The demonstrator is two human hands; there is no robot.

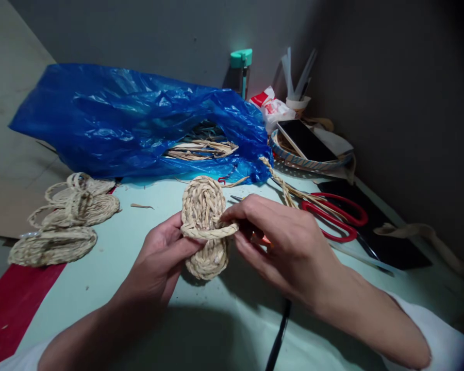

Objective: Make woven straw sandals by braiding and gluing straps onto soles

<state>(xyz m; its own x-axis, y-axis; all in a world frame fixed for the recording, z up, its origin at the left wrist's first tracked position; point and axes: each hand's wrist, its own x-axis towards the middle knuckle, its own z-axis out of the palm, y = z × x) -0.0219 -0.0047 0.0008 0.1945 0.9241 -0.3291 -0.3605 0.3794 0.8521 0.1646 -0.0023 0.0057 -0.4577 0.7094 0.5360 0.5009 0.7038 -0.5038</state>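
A small woven straw sandal (204,201) is held up above the table, its oval braided sole facing me. Across its middle runs a braided strap (211,233). My left hand (164,252) grips the sole's left edge, with the thumb below the strap. At the right side, my right hand (282,242) pinches the strap's end between thumb and fingers. Part of an orange thing shows behind the right-hand fingers; I cannot make out what it is.
Several woven sandals (79,203) lie at the left. A blue plastic bag (139,118) of dry straw stands behind. Red-handled scissors (332,234), a dark flat panel (402,252) and a basket (313,162) bearing a phone (307,140) are at the right. A black pen-like stick (279,335) lies in front.
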